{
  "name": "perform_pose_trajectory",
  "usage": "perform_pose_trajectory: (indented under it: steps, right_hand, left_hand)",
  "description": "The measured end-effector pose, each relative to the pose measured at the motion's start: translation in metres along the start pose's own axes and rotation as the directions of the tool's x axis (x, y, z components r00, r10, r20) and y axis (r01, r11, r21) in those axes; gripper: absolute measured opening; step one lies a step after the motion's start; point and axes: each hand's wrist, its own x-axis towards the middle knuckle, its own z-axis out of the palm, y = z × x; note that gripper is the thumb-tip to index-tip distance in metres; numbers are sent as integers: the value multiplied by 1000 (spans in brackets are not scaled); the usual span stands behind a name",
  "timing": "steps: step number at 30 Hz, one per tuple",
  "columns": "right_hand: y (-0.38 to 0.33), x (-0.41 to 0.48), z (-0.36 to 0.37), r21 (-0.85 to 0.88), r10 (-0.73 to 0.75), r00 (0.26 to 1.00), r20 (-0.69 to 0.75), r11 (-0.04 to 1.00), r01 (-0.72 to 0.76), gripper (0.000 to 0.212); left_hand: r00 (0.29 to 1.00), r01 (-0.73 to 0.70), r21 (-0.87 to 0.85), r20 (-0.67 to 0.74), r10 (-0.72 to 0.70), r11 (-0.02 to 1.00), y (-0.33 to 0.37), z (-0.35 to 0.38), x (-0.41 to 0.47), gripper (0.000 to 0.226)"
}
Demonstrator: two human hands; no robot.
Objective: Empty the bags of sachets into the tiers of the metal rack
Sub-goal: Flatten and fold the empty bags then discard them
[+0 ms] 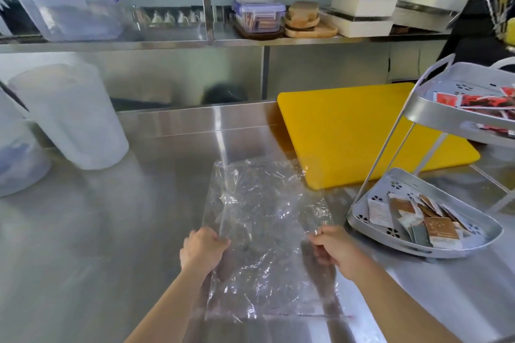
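Note:
A clear, crumpled plastic bag (pixel 264 225) lies spread over the steel counter in front of me, with nothing visible inside it. My left hand (pixel 202 249) pinches its left edge and my right hand (pixel 335 249) pinches its right edge. To the right stands the grey metal rack (pixel 390 145). Its lower tier (pixel 370 224) holds brown and white sachets (pixel 426 220). Its upper tier (pixel 420 108) holds red sachets (pixel 479 101) and runs out of view at the right.
A yellow cutting board (pixel 345 131) lies behind the bag, partly under the rack. Translucent tubs (pixel 69 117) stand at the left. A shelf (pixel 195 43) at the back carries lidded boxes, wooden boards and trays.

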Motion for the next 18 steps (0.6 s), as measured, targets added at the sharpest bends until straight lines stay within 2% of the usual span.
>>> perform_pose_trajectory:
  steps: [2,4,5,7,8,11,13,15,18]
  right_hand:
    - [-3,-2,0,97,8,1000,20,995,-10,13]
    - [-9,-8,-3,188,-23,996,84,982,7,8]
    - [-11,-11,-5,256,-50,989,138,966,14,12]
    - [-14,-14,-8,375,-91,971,221,927,1,19]
    - [-16,-15,-8,370,-84,974,210,929,0,19]
    - [-20,-13,-8,226,-44,998,37,973,34,16]
    - [-19,-9,-12,180,-40,999,-21,983,44,15]
    - [-18,-7,-18,119,-31,998,-45,992,37,14]
    - [-13,-4,-27,-118,-10,996,-84,993,0,10]
  left_hand:
    - [996,34,98,-89,-25,995,-3,-3,3,46]
    - [992,38,-8,-119,-38,999,-5,-8,7,71]
    - [994,23,-83,-108,-32,996,-5,-11,9,79]
    - [999,16,-195,-46,-25,981,-4,-13,16,92]
    - [1000,26,-190,-8,-28,981,-1,-14,18,95]
    - [997,62,-60,58,-59,996,8,-11,21,87]
    - [994,84,-18,73,-82,996,15,-8,21,82]
    - [988,124,-42,97,-120,991,20,-5,22,81]
    - [979,166,-114,138,-150,979,22,-3,26,78]
